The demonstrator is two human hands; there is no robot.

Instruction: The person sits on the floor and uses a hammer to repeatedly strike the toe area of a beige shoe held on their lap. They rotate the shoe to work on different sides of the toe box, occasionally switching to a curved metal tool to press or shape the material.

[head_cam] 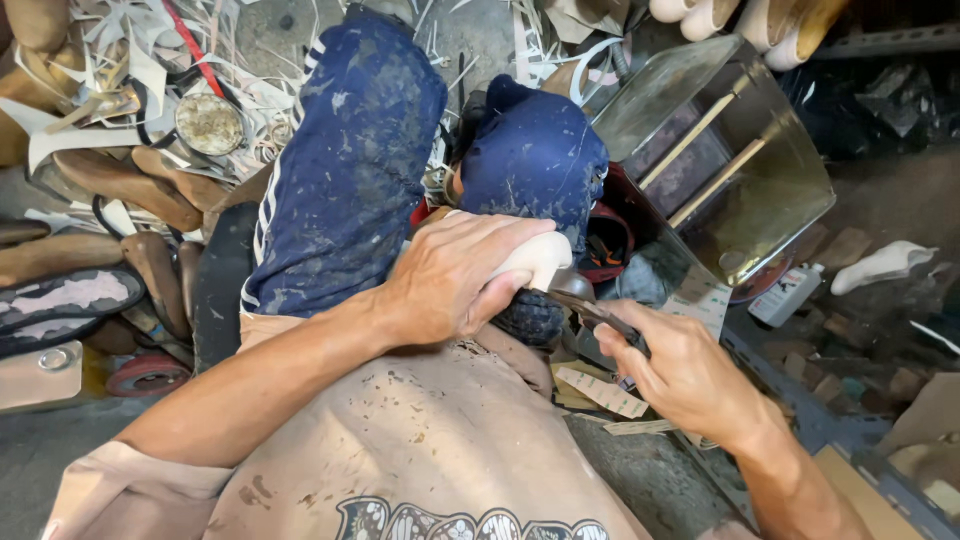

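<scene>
My left hand (455, 280) is wrapped over a pale, rounded shoe last (537, 257) and presses it down between my knees, which are in dusty dark blue trousers (350, 170). My right hand (680, 370) grips a dark-handled tool (600, 312) whose metal end meets the underside of the last, right beside my left thumb. A piece of grey material (572, 287) lies between the tool tip and the last. Most of the last is hidden under my left hand.
Shoe soles and wooden lasts (120, 190) are heaped at the left among pale offcut strips (200, 40). A glass-topped box with sticks (720, 150) stands at the right, with a white bottle (785, 295) and a white last (885, 265) beyond.
</scene>
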